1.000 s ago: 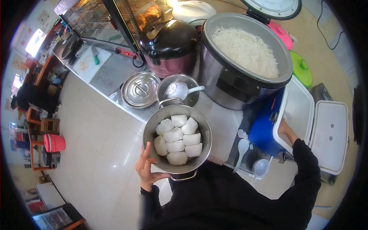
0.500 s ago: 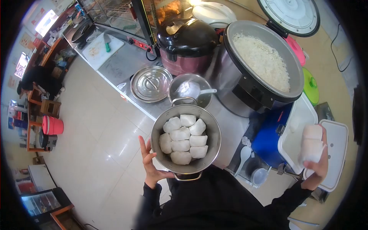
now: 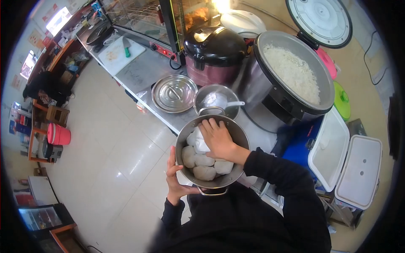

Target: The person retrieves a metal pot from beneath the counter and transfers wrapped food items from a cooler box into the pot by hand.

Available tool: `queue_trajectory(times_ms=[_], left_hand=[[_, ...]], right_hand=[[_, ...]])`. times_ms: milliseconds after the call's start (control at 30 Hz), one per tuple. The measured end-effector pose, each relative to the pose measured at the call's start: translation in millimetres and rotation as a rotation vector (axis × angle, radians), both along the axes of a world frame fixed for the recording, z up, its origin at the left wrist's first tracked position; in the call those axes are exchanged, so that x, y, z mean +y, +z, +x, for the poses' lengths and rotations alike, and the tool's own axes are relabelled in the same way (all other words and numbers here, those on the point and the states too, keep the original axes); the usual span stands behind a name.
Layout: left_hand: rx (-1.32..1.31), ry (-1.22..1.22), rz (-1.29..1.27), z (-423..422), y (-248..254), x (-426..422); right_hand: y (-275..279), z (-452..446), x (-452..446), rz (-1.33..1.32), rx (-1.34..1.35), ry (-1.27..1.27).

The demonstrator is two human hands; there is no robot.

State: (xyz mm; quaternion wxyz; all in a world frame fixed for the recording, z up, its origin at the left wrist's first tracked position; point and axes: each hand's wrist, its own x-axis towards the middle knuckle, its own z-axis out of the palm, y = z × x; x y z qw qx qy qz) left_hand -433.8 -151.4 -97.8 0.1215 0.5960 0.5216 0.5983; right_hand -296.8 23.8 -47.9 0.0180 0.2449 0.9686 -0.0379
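A steel pot [image 3: 180, 145] with two loop handles stands in front of my body. Rounded white wrapped packs [image 3: 205, 173], probably rice, fill its bottom. My left hand [image 3: 177, 185] holds the pot, its fingers along the left wall and its thumb by the near handle. My right hand [image 3: 218, 139] reaches inside from the right, palm down, with its fingers closed over a white wrapped pack [image 3: 201, 144] on top of the others. That hand covers the packs at the upper right of the pot.
A large open rice cooker [image 3: 291, 69] full of rice stands right of the pot. Beyond the pot are a bowl [image 3: 197, 95] with a white-handled scoop, a steel lid [image 3: 174, 93] and a pink cooker [image 3: 215, 69]. A blue cooler [image 3: 295, 145] is at right. Another person [image 3: 46, 88] is far left.
My right hand has moved left from above the cooler, bringing white wrapped packs into the pot. The left hand stays on the pot. The whole view has shifted slightly.
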Motion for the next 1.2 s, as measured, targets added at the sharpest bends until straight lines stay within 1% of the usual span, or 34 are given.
queue_trajectory(times_ms=[33, 67, 133, 167, 267, 367, 467, 500, 600, 633, 733, 767, 833, 900, 933, 1000, 1033, 1067, 1100, 1167, 1200], left_hand=[[-0.012, -0.004, -0.016, -0.7, -1.6, -0.8], [-0.025, -0.008, -0.034, -0.5, -1.5, -1.7], [0.040, 0.019, -0.090, -2.3, 2.4, -4.1], [0.078, 0.027, -0.116, -4.0, 6.8, -4.3], [0.160, 0.009, -0.193, -7.2, 21.2, -5.4], [0.260, -0.013, -0.242, -10.6, 48.9, -5.5], [0.413, -0.045, -0.233, -24.9, 72.1, -2.5], [0.424, 0.000, -0.175, -19.7, 83.2, 6.0], [0.519, -0.239, -0.393, -8.1, 96.5, 33.8], [0.649, -0.291, -0.364, -1.2, 96.1, 48.7], [0.721, -0.406, -0.625, 12.8, 76.6, 73.4], [0.764, -0.411, -0.721, 15.5, 73.4, 79.8], [0.759, -0.416, -0.699, 16.4, 73.4, 85.2], [0.735, -0.430, -0.710, 14.0, 70.0, 85.9], [0.696, -0.436, -0.652, 11.0, 64.7, 85.1], [0.630, -0.445, -0.650, 12.4, 63.6, 86.0], [0.611, -0.446, -0.701, 14.1, 64.3, 86.0], [0.621, -0.416, -0.711, 17.3, 67.2, 85.8], [0.592, -0.422, -0.684, 16.9, 62.7, 86.5], [0.585, -0.436, -0.683, 17.1, 59.1, 90.3], [0.581, -0.441, -0.679, 18.0, 59.8, 92.1]], right_hand=[[-3.9, 2.0, -1.4, 0.085, -0.015, 0.008], [-6.0, 4.3, 0.2, 0.136, 0.061, 0.054], [-11.1, 11.4, 1.9, 0.227, 0.220, 0.135], [-9.4, 14.1, 2.4, 0.221, 0.161, 0.131], [-6.5, 18.1, 5.6, 0.068, 0.099, 0.087], [-5.4, 22.8, 8.6, 0.145, 0.126, 0.144], [-3.7, 26.6, 8.0, 0.091, 0.100, 0.111], [-3.3, 28.9, 7.3, 0.091, 0.126, 0.098], [-1.2, 35.3, 5.6, 0.058, 0.185, 0.055], [0.0, 37.1, 5.4, 0.025, 0.194, 0.035], [11.1, 50.3, 3.7, -0.033, 0.277, 0.009], [19.8, 58.2, 1.6, -0.046, 0.313, 0.004], [70.6, 90.2, -7.4, -0.126, 0.501, -0.040], [128.5, 143.3, -16.8, -0.086, 0.613, -0.224], [149.4, 175.6, -18.2, -0.070, 0.705, -0.387], [179.0, 241.9, -20.9, -0.016, 0.754, -0.799], [185.2, 277.1, -15.9, 0.025, 0.665, -0.920], [175.9, 316.8, -7.4, 0.063, 0.511, -1.012], [151.7, 361.8, 4.4, 0.069, 0.430, -0.949], [98.4, 430.5, 26.5, -0.226, 0.178, -0.957], [68.7, 449.4, 44.1, -0.348, -0.076, -0.900]])
